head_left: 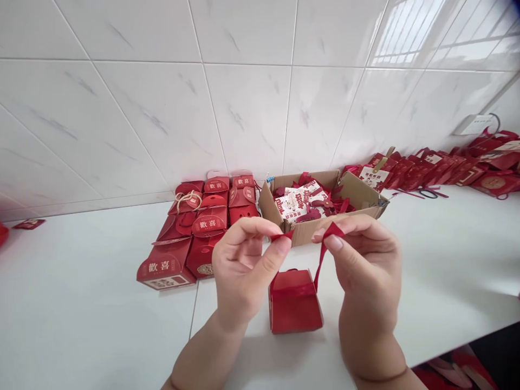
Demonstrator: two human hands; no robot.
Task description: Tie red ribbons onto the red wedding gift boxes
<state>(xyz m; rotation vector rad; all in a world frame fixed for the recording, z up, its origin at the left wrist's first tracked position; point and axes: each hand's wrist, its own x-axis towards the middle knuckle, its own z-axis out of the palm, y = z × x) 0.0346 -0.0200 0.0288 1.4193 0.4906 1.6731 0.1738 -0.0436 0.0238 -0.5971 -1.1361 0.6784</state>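
Observation:
A small red gift box (296, 311) sits on the white table right in front of me. A red ribbon (320, 265) runs from the box up to both hands. My left hand (246, 271) pinches one end of it between thumb and fingertips. The other end is pinched by my right hand (365, 265), with a short piece folded over above the thumb. Both hands are raised above the box, a little apart from each other. Part of the ribbon's left side is hidden behind my left hand.
Several finished-looking red boxes (164, 265) stand in rows at the left. Behind my hands is an open cardboard box (359, 201) holding printed cards (298, 201) and ribbons. Flat red boxes (442, 168) line the tiled wall (252, 119) at the right, near a white power strip (473, 124).

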